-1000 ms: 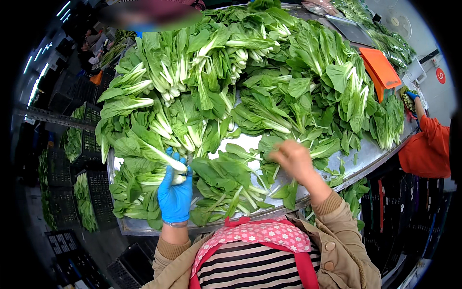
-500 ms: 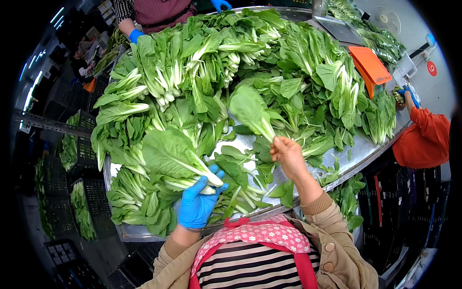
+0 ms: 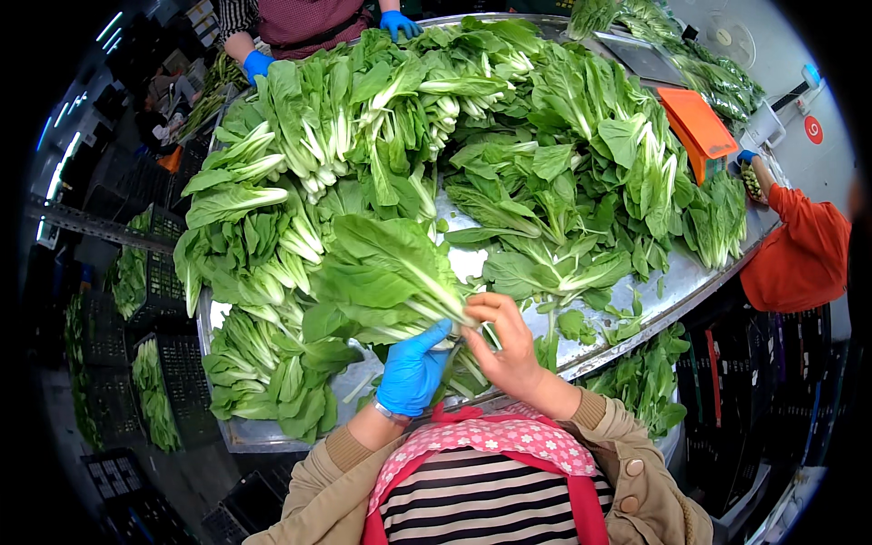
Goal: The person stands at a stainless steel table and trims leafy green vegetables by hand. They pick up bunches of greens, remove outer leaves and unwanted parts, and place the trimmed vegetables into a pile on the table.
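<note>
My left hand [image 3: 413, 371], in a blue glove, is closed around the stem ends of a bunch of leafy greens [image 3: 386, 272]. The broad leaves fan out up and to the left above the metal table. Bare, my right hand [image 3: 505, 345] touches the pale stem tips of the same bunch from the right, its fingers bent against them. Whether it pinches a single stalk is hard to see. Loose stalks and leaves [image 3: 545, 272] lie just beyond my right hand. Bundled greens [image 3: 272, 359] rest at the left, near my left wrist.
Large heaps of greens [image 3: 318, 118] cover the far side of the metal table [image 3: 599, 341]. An orange scale [image 3: 698, 127] stands at the right. A co-worker in orange [image 3: 799, 254] works there; another in blue gloves [image 3: 400, 24] stands opposite. Black crates [image 3: 186, 381] line the left.
My right hand has moved left and down to my left hand; the single stalk it held apart is now by the bunch. The bunch has shifted right. The far co-worker's gloved hand has lowered.
</note>
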`<state>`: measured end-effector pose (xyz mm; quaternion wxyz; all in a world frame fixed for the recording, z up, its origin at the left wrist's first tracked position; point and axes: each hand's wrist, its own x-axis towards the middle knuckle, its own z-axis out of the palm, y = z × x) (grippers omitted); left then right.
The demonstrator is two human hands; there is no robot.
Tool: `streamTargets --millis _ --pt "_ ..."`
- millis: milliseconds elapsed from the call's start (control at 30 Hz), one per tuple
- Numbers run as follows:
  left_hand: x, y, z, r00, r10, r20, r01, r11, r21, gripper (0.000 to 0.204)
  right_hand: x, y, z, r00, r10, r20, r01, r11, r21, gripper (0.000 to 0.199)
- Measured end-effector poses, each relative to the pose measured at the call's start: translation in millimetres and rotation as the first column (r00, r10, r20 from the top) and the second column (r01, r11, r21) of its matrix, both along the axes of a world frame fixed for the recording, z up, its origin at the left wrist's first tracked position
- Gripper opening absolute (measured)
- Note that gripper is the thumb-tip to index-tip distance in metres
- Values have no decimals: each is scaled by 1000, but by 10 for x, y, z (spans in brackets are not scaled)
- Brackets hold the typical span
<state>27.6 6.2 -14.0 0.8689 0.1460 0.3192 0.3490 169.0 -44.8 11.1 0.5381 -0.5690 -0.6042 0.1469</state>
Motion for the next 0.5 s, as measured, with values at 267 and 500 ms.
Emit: streamTargets --millis 267,500 --pt "-25 32 56 1000 8 0 -8 1000 -14 28 9 8 24 896 97 -432 -194 963 -186 29" --pt "-43 18 57 999 -4 -52 4 1000 -15 26 175 63 -111 296 -102 -950 -601 753 -268 23"
